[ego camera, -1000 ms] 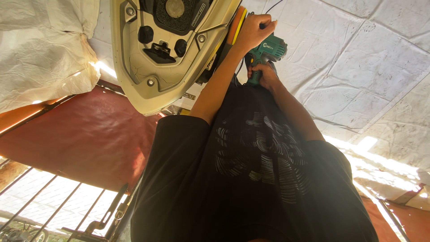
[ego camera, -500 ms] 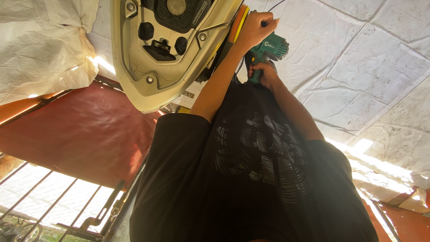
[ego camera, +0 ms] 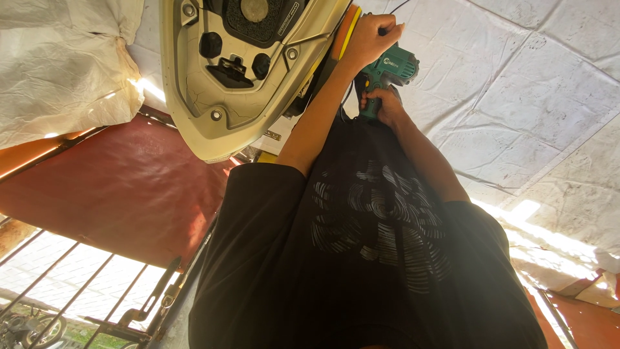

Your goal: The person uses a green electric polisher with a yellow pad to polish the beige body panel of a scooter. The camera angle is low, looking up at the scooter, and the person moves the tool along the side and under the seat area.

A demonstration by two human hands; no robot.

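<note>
Hands both clamp the green polisher [ego camera: 387, 71], left [ego camera: 371, 35] at its head, right [ego camera: 386, 106] on the handle: heavy, rigid, its pad against the cream scooter panel [ego camera: 213, 123].

The cream panel [ego camera: 213, 110] and the polisher's orange pad [ego camera: 343, 32] run off the top edge.

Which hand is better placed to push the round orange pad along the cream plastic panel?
Probably the left hand: it grips the head of the green power polisher, right beside the round orange pad on the cream plastic panel. The right hand holds the rear handle, farther back.
</note>
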